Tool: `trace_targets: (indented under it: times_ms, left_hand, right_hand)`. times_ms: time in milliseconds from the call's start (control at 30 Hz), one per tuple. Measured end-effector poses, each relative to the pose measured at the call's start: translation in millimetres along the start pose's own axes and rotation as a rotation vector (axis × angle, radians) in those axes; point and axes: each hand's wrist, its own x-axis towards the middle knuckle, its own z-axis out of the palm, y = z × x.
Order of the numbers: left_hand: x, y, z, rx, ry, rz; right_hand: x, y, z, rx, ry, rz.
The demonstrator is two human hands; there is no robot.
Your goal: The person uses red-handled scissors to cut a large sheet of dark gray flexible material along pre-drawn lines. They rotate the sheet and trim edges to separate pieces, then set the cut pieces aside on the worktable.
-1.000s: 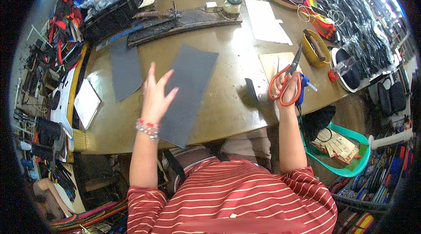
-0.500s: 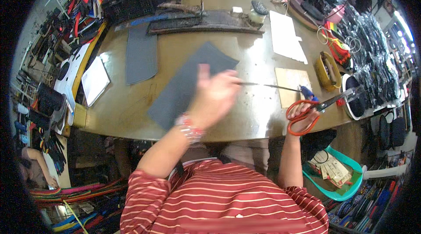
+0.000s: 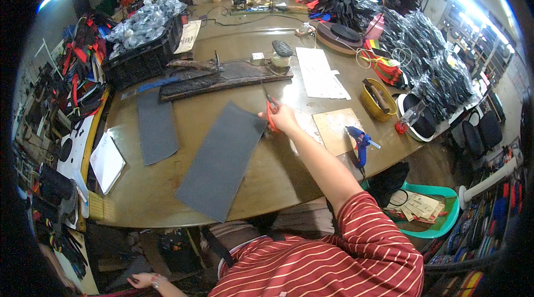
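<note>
On the table lies a dark grey rectangular sheet. At its upper right corner my right hand grips scissors by their red handles, blades pointing away from me. A second grey sheet, rounded at its near end, rests farther left. Down at the lower left, below the tabletop, my left hand wears a bracelet. Its fingers appear closed on the edge of another dark grey sheet, small in view. A blue glue gun lies by a tan board at the table's right edge.
A long dark block and a jar stand beyond the sheets. To the right are a yellow basket, white papers and plastic-wrapped goods. A black crate is back left. Two people are across the table.
My left hand has left the table's middle and dropped to the lower left. My right hand has carried the scissors from the right edge to the grey sheet's corner. The view has shifted.
</note>
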Motion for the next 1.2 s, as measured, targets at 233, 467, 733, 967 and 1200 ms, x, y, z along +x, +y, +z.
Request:
trace_targets:
  times_ms: [233, 467, 733, 967, 1200]
  left_hand:
    - [-19, -14, -2, 0.821, -0.265, -0.203]
    - [-171, 284, 6, -0.814, -1.835, -0.422]
    - [-344, 421, -50, -0.985, -1.933, -1.577]
    - [-333, 444, -29, -0.952, -1.778, -0.844]
    - [-327, 454, -23, -1.092, -1.659, -0.805]
  right_hand:
    - [-18, -33, 18, 0.432, 0.109, 0.075]
    - [-97, -95, -35, 1.121, 0.201, -0.148]
    - [-168, -116, -70, 0.950, 0.289, -0.325]
    - [-214, -58, -102, 0.828, -0.169, -0.127]
    - [-228, -43, -91, 0.663, -0.434, -0.160]
